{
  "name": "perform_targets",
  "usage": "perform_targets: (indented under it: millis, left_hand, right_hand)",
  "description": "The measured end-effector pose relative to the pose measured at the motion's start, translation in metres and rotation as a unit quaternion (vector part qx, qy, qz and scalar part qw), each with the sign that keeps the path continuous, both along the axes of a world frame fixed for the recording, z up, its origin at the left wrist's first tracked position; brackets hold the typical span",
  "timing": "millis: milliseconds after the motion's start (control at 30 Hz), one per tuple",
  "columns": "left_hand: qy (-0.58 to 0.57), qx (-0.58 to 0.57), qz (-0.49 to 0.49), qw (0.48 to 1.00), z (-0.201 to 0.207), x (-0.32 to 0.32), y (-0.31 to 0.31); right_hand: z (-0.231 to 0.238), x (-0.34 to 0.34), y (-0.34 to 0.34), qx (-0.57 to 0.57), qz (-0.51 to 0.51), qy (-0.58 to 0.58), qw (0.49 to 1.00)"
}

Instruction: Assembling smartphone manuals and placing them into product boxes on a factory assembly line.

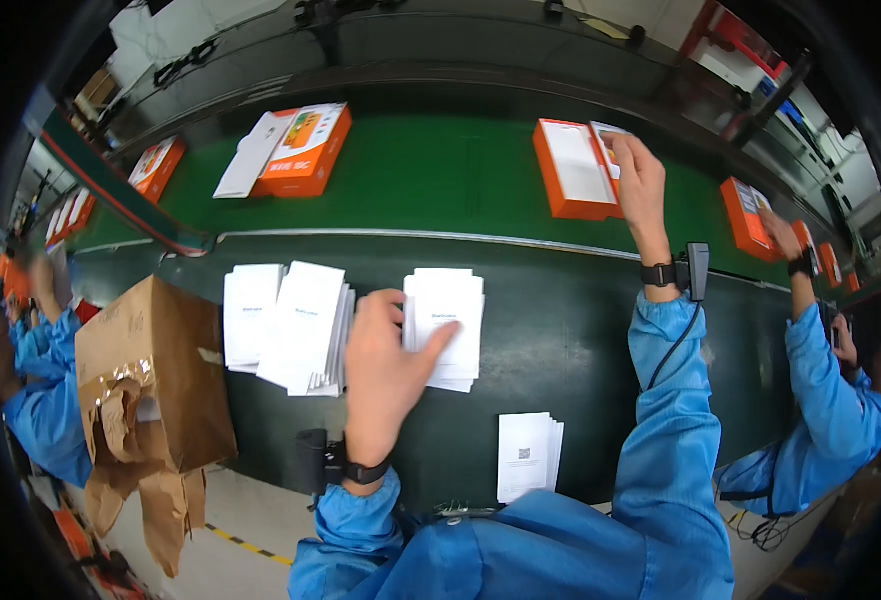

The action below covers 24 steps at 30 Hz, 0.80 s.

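My left hand (pixel 385 365) is over a stack of white printed booklets (pixel 455 345), its thumb across the top one and its fingers apart at the stack's left edge. Two more stacks of white booklets (pixel 305 325) lie just left of it, partly overlapping. My right hand (pixel 642 185) reaches out to an open orange box (pixel 577 170) with a white inside. Its fingers are bent around a printed box lid (pixel 605 132) at the box's right side; the fingertips are partly hidden. A smaller pile of white booklets (pixel 525 460) lies near the bench's front edge.
Orange boxes (pixel 305 155) stand along a green conveyor (pixel 440 170) behind a metal rail (pixel 410 235). A torn brown carton (pixel 185 370) sits at the left. A green post (pixel 110 180) slants over the belt. Co-workers in blue sleeves (pixel 825 400) are on both sides.
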<state>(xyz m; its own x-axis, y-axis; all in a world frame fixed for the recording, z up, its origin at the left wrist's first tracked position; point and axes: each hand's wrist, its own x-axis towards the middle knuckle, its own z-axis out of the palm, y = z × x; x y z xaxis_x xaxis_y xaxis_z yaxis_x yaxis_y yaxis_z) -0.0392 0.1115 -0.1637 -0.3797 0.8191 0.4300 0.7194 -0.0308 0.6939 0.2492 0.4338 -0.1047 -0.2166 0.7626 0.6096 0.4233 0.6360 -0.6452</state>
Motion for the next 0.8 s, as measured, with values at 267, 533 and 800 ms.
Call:
perform_targets:
  millis: [267,533,800]
  left_hand:
    - [0.009,-0.040,0.047,0.998,0.005,-0.014,-0.018]
    - [0.162,-0.146,0.106,0.970,0.068,0.025,-0.076]
    - [0.127,-0.111,0.043,0.985,0.069,0.007,-0.070]
  right_hand:
    - [0.032,-0.288,-0.051,0.157,0.205,-0.182,0.949]
    - [0.066,-0.502,-0.115,0.121,0.255,-0.291,0.914]
    - [0.046,-0.500,-0.025,0.048,0.154,-0.284,0.945]
